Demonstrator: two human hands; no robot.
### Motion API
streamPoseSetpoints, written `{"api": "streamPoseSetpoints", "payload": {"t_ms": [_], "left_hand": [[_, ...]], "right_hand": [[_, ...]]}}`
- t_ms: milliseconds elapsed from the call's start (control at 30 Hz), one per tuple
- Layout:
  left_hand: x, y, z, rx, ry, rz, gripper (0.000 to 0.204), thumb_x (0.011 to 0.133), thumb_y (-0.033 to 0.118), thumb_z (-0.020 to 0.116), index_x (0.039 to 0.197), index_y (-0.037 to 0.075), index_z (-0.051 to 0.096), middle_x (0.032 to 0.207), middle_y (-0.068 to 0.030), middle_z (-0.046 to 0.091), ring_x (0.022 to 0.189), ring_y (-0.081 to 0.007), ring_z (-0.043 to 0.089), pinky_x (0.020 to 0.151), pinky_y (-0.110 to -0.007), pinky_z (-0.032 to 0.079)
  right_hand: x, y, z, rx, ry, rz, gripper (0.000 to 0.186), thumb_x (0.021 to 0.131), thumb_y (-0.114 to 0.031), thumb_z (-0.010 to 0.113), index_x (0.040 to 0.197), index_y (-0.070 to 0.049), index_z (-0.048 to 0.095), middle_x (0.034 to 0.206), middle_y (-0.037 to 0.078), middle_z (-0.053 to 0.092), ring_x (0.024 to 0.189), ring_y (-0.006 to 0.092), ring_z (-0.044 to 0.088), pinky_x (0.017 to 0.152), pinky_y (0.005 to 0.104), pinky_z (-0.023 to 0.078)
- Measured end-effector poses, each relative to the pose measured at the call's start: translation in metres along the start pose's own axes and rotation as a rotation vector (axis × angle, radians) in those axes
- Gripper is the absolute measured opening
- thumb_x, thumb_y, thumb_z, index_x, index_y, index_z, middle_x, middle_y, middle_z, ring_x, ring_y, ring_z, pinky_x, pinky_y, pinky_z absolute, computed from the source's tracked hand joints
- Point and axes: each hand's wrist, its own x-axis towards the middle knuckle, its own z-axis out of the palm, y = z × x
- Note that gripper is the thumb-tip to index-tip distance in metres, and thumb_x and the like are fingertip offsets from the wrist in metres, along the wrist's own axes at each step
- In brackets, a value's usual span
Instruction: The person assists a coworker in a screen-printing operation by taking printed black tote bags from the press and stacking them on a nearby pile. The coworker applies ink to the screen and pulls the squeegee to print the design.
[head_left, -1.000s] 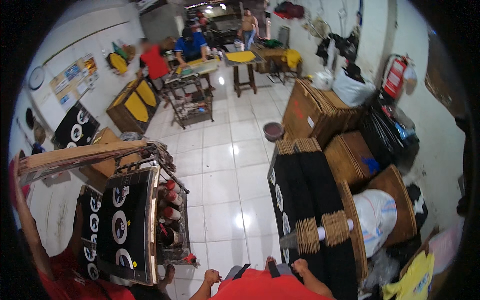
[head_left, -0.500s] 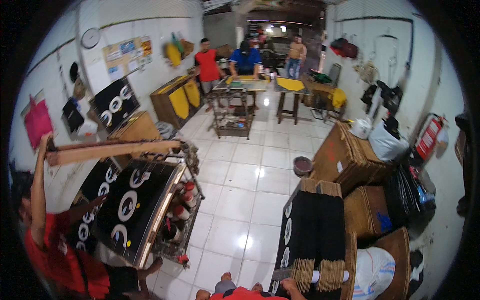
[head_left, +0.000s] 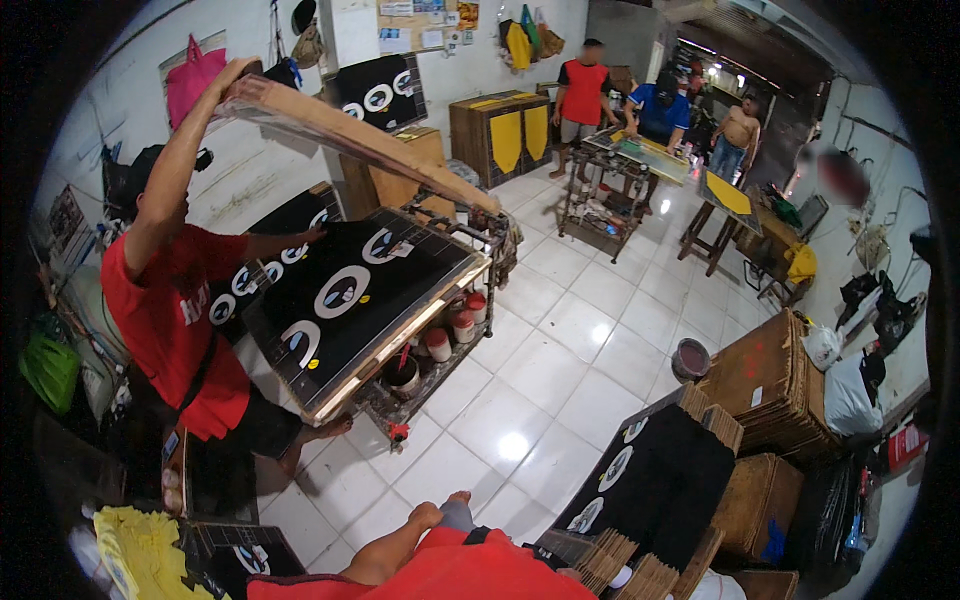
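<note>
At the lower edge of a tiled print workshop, the wearer's left hand [head_left: 432, 516] reaches out over the white floor [head_left: 560, 380] at the end of a bare forearm. It is seen from behind and too small to tell whether it is clenched or slack. The right hand does not show at all, lost below the red shirt. Nearest to the wearer, just to the right, lie black printed panels [head_left: 655, 480], laid flat in a row on brown backing boards [head_left: 610, 565] that fan out in a low stack on the floor. Each panel bears white ring-shaped prints. These panels look light and fairly stiff thanks to the boards beneath, while the dark cloth face is soft and the prints may be fresh enough to smear. The safest hold is probably by the bare board edges, lifted level, with fingers kept off the white rings. Beyond them stand brown carton stacks [head_left: 770, 385] and a dark round bowl [head_left: 690, 358] on the tiles. Across the floor a co-worker in a red shirt [head_left: 170, 310] holds a wooden-framed screen [head_left: 350, 135] raised at a tilt above a printing worktop [head_left: 350, 290] covered with the same black ringed cloth, and paint pots [head_left: 440, 340] sit on the rack under it. Three more people [head_left: 640, 150] gather around a far worktop.
</note>
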Motion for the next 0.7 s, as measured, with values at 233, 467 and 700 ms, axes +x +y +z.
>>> {"api": "streamPoseSetpoints", "payload": {"t_ms": [233,467,700], "left_hand": [[-0.012,-0.008,0.001,0.045,-0.046,-0.002,0.036,0.070,0.018,0.048,0.095,-0.002,0.064,0.107,-0.0229,0.058,0.102,-0.0339,0.056,0.086,-0.039,0.045],[-0.002,-0.024,0.017,0.047,-0.004,0.021,0.035,0.071,0.019,0.048,0.094,-0.002,0.064,0.105,-0.0231,0.058,0.101,-0.0343,0.057,0.084,-0.040,0.045],[-0.004,-0.023,0.022,0.009,0.089,0.059,0.033,0.068,0.024,0.050,0.085,0.001,0.066,0.095,-0.0222,0.061,0.091,-0.0356,0.059,0.078,-0.042,0.047]], "right_hand": [[-0.001,-0.075,-0.061,0.729,0.101,0.322,0.015,0.071,-0.006,0.062,0.085,-0.001,0.061,0.068,0.011,0.062,0.059,0.0228,0.062,0.049,0.0371,0.050],[-0.015,-0.093,-0.073,0.659,-0.071,0.275,0.019,0.070,-0.009,0.063,0.087,-0.001,0.062,0.073,0.012,0.063,0.060,0.0210,0.061,0.054,0.0355,0.051],[-0.044,-0.096,-0.075,0.211,-0.035,0.068,0.023,0.074,-0.031,0.061,0.083,-0.012,0.070,0.082,0.008,0.067,0.078,0.0240,0.063,0.070,0.0377,0.050]]}}
